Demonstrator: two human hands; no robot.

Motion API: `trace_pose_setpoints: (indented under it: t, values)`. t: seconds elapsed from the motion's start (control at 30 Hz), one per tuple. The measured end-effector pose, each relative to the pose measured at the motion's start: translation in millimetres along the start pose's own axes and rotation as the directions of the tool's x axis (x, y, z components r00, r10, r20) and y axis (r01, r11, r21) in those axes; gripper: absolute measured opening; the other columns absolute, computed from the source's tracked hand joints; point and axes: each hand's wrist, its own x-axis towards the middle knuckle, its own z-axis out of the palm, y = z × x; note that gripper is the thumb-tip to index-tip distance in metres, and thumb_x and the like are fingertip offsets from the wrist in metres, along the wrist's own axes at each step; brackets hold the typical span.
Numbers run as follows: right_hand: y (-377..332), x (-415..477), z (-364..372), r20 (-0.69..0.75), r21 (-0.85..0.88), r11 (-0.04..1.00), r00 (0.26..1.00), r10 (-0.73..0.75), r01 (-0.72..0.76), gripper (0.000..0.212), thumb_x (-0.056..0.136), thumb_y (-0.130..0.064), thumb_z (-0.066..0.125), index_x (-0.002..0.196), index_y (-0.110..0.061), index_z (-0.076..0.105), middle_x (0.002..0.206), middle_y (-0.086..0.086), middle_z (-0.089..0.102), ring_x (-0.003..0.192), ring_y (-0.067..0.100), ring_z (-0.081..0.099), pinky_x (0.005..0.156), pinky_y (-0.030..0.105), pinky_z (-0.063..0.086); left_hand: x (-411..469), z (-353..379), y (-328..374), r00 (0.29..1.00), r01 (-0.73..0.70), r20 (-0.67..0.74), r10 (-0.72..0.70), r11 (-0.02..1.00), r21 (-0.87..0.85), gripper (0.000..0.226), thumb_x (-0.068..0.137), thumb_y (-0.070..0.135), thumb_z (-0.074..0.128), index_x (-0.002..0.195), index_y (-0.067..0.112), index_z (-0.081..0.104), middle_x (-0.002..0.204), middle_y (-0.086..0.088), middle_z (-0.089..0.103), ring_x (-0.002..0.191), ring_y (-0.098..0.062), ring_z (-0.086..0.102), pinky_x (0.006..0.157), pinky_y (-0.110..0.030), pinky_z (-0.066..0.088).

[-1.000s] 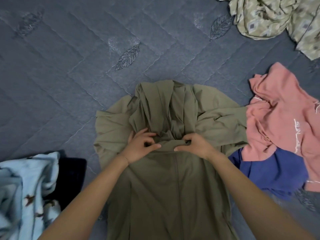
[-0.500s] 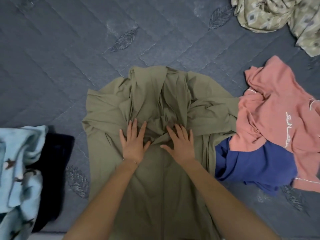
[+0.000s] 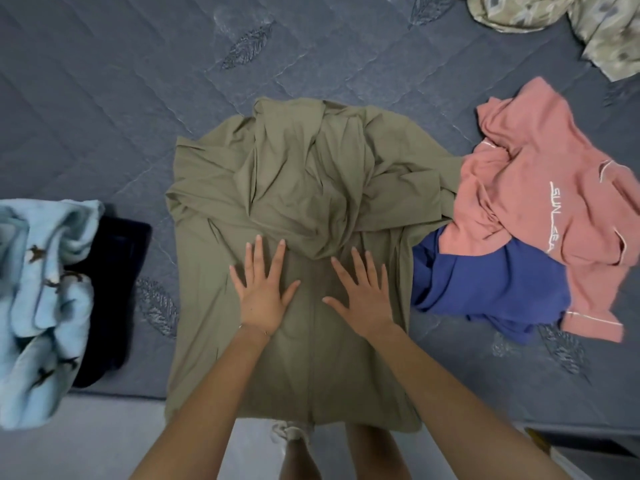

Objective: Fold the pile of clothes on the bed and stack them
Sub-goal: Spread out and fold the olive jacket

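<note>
Right now your left hand [image 3: 264, 295] and right hand [image 3: 363, 295] lie flat, fingers spread, pressing on the olive-green garment [image 3: 304, 188] spread on the quilted grey bed [image 3: 104, 116], its near edge hanging over the side. To its right, a pink top [image 3: 540, 188] overlaps a blue garment [image 3: 485, 282].

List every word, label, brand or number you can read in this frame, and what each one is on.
"SUNLEA": white lettering turned sideways on the pink shirt; the last letters are stylised, so the ending is uncertain.
No other text: the olive garment, blue garment and patterned cloth show none, and the light blue fleece carries only small dark figures.
</note>
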Motion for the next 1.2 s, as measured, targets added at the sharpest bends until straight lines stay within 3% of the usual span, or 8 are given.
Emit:
trace_pose_setpoints:
  t: [0.17,0.37,0.57,0.7,0.8,0.9,1.1,1.2]
  values:
    - [-5,-50,34,-0.058,0.048,0.997,0.997,0.056,-0.053,0.08,0.084,-0.073,0.03,0.153,-0.034,0.02,0.159,0.014,0.026,0.146,0.032,0.01,0.115,0.06,0.019,-45,6,-17,0.996,-0.006,0.09,0.004,1.0,0.012,0.08,0.093,0.054,0.052,0.155,0.035,0.006,0.164,-0.004,-0.009,0.15,-0.023,-0.014,0.115,-0.056,-0.008]
    - [-20,-99,66,-0.164,0.062,0.994,0.981,0.104,-0.095,0.093,0.075,-0.063,0.069,0.152,-0.03,0.029,0.155,0.015,0.035,0.145,0.036,0.023,0.113,0.06,0.019,-89,19,-40,0.984,-0.087,0.157,0.079,0.995,0.042,0.081,0.093,0.053,0.053,0.155,0.033,0.005,0.164,-0.004,-0.006,0.15,-0.025,-0.01,0.117,-0.057,-0.007]
    - [-32,-142,82,-0.166,0.066,0.981,0.968,0.189,-0.181,0.087,0.08,-0.062,0.066,0.153,-0.028,0.031,0.155,0.014,0.034,0.146,0.037,0.026,0.116,0.058,0.021,-144,26,-73,0.99,-0.128,0.075,0.123,0.99,0.056,0.078,0.088,0.051,0.063,0.154,0.029,0.027,0.16,-0.011,0.021,0.148,-0.032,0.016,0.116,-0.06,0.005]
    - [-23,-160,88,-0.151,0.078,0.961,0.95,0.273,-0.264,0.086,0.086,-0.062,0.057,0.156,-0.029,0.019,0.162,0.011,0.017,0.15,0.032,0.01,0.12,0.053,0.006,-167,30,-102,0.995,-0.097,0.022,0.095,0.989,0.112,0.073,0.088,0.062,0.043,0.152,0.029,0.031,0.157,-0.013,0.026,0.146,-0.034,0.021,0.114,-0.063,0.011]
    - [-12,-166,95,-0.02,0.076,0.907,0.909,0.416,-0.414,0.091,0.089,-0.062,0.053,0.156,-0.034,-0.001,0.164,0.009,-0.007,0.151,0.032,-0.004,0.12,0.054,0.002,-181,38,-129,0.998,0.06,0.0,-0.06,0.998,0.033,0.079,0.082,0.067,0.039,0.151,0.03,0.03,0.159,-0.013,0.018,0.147,-0.033,0.015,0.115,-0.06,0.007]
    - [-11,-165,102,0.087,0.124,0.86,0.869,0.488,-0.495,0.097,0.088,-0.059,0.057,0.153,-0.038,-0.011,0.163,0.01,-0.015,0.15,0.034,-0.004,0.119,0.054,0.012,-195,47,-145,0.97,0.241,-0.003,-0.245,0.958,-0.155,0.079,0.083,0.062,0.051,0.151,0.026,0.032,0.16,-0.017,0.013,0.147,-0.034,0.013,0.115,-0.059,0.014]
    - [-16,-170,103,-0.005,0.382,0.749,0.809,0.588,-0.541,0.12,0.076,-0.046,0.078,0.154,-0.031,-0.012,0.161,0.014,0.01,0.14,0.035,0.023,0.108,0.052,0.029,-195,49,-161,0.855,0.425,-0.131,-0.501,0.823,-0.376,0.064,0.093,0.023,0.064,0.147,0.005,0.035,0.148,-0.03,0.028,0.135,-0.044,0.03,0.113,-0.046,0.023]
    - [-18,-172,105,0.023,0.526,0.628,0.747,0.664,-0.574,0.122,0.074,-0.037,0.083,0.156,-0.021,-0.005,0.154,0.016,0.021,0.131,0.039,0.039,0.108,0.053,0.033,-194,46,-164,0.778,0.547,-0.038,-0.628,0.705,-0.451,0.063,0.088,0.02,0.069,0.138,-0.004,0.04,0.133,-0.03,0.042,0.122,-0.043,0.043,0.105,-0.041,0.032]
